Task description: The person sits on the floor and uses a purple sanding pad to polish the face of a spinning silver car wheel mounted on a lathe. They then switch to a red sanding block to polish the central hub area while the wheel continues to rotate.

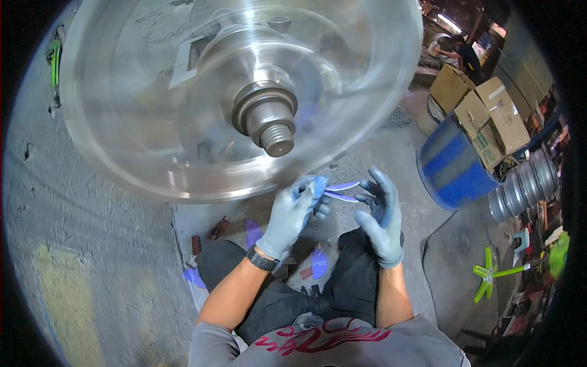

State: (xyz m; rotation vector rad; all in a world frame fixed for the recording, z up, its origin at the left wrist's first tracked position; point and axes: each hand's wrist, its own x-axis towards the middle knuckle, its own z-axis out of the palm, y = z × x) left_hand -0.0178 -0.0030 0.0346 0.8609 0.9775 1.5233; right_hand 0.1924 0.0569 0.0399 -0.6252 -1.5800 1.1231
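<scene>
Both hands wear grey-blue gloves, above my lap. My left hand [288, 217] pinches a folded purple sheet [343, 186] whose two narrow edges stick out to the right, spread in a V. It resembles folded sandpaper, but the surface is too small to be sure. Beside its free ends, my right hand [381, 223] is open, thumb and fingers apart, with no clear contact visible. Just above the hands looms a large metal wheel [214, 185], smeared by spinning, on a steel shaft with a threaded end [280, 145].
Purple cut pieces [319, 263] and reddish-brown blocks [220, 227] lie around my legs. To the right stand a blue drum [454, 165] topped with cardboard boxes [500, 113], stacked metal rims [524, 185] and a green star-shaped base [486, 274]. Another person [468, 58] works far back right.
</scene>
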